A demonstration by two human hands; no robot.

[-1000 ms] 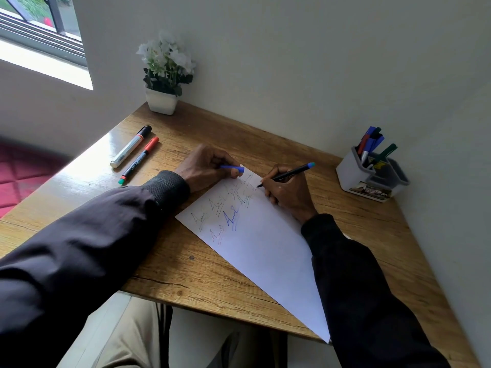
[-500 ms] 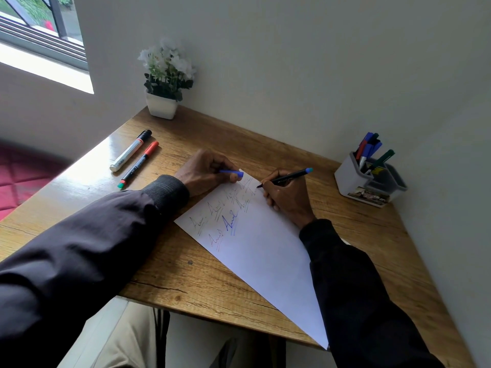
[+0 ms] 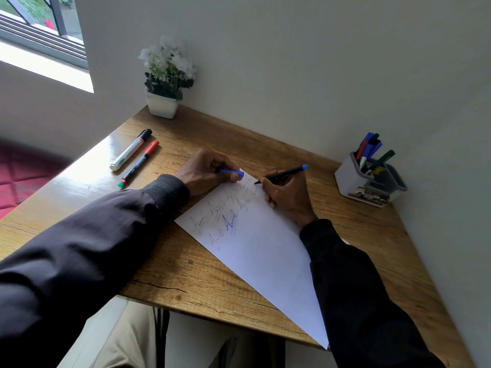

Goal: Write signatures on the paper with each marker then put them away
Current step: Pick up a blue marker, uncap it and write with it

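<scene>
The white paper bears slanted underlined signatures, red, blue, perhaps grey.

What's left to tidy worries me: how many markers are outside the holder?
3: white black-capped marker and red-capped marker at the desk's left; black marker in the right hand, its cap in the left hand.

From the top end of the paper, bare table lies open toward 12 o'clock, up to the wall. At 10 o'clock a white marker and a red-capped marker lie side by side. The potted plant stands at 11, and the pen holder blocks 3 o'clock.
</scene>
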